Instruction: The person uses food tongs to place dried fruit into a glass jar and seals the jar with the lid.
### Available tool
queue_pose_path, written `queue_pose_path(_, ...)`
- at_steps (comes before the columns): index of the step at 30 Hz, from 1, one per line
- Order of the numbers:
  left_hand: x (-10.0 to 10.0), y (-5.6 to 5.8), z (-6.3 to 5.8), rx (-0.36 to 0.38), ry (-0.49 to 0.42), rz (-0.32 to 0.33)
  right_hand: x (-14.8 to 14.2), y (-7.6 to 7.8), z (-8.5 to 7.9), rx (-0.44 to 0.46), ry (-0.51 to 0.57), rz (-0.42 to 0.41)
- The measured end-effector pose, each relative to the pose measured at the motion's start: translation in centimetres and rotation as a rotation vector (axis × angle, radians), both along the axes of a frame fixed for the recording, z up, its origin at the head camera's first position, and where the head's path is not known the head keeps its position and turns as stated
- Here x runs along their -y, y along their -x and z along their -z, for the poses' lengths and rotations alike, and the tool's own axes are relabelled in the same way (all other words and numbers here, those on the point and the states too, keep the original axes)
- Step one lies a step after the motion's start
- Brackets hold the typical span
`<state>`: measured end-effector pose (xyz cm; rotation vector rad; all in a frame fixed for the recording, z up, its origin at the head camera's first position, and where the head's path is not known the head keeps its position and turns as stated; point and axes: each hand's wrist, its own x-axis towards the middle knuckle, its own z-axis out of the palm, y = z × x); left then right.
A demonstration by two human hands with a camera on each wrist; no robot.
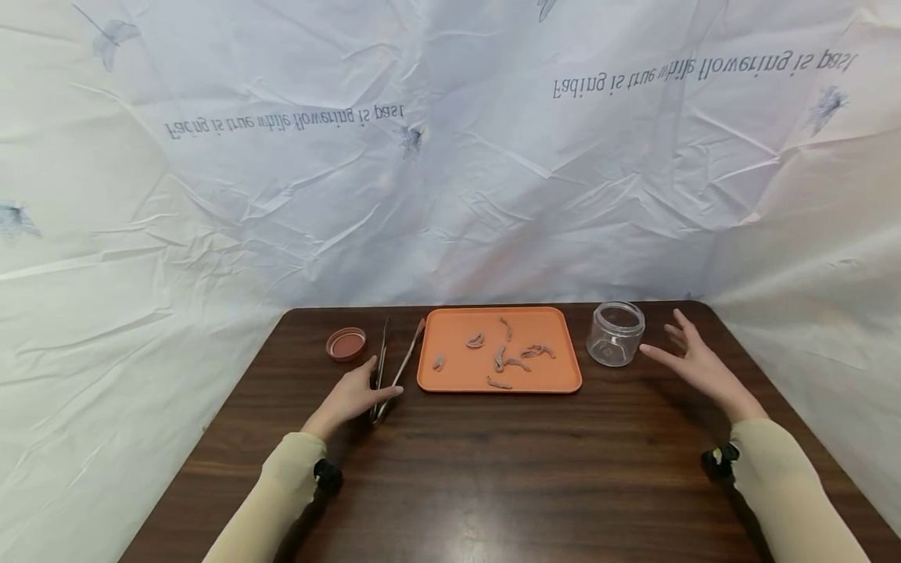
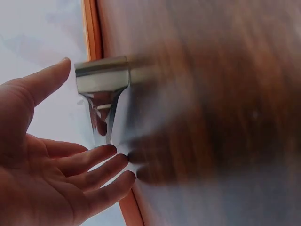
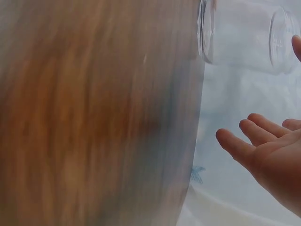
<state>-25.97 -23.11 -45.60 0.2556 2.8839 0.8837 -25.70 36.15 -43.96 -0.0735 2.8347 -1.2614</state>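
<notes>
A pair of metal tongs [image 1: 403, 367] lies on the table with its two arms spread and its bent end towards me. My left hand [image 1: 355, 393] is over the tongs' near part, thumb and fingers apart. In the left wrist view the tongs' bent end [image 2: 102, 77] shows between the thumb and the extended fingers, not gripped. A clear, lidless jar [image 1: 614, 344] stands upright at the right. Beside it, my right hand [image 1: 700, 367] is spread, thumb towards the jar. In the right wrist view, nothing is in that hand.
Between the tongs and the jar sits an orange tray [image 1: 450, 332] with several wrinkled, brownish-grey pieces [image 1: 475, 341] scattered on it. A reddish-brown round lid [image 1: 346, 344] lies left of the tongs. White printed sheeting [image 1: 493, 195] hangs behind the dark wooden table [image 1: 493, 461].
</notes>
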Motion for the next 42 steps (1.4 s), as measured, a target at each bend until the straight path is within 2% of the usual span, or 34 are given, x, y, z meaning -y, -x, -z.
queue_pose_path(10,-0.8,0.0,0.5,-0.009,0.054,-0.008,2.2,1.5,0.7,0.048,0.089,-0.034)
queue_pose_path(21,-1.0,0.2,-0.3,0.006,0.106,-0.017,3.6,3.0,1.0,0.073,0.200,-0.069)
queue_pose_path(27,-1.3,0.4,-0.4,-0.002,0.121,-0.015,4.0,3.0,0.9,0.053,0.181,-0.026)
queue_pose_path(36,-1.2,0.7,-0.5,0.009,0.138,-0.016,4.0,3.4,1.2,0.039,0.199,-0.025)
queue_pose_path(42,-1.2,0.8,-0.8,0.001,0.136,-0.010,3.8,3.1,1.0,0.064,0.192,-0.028)
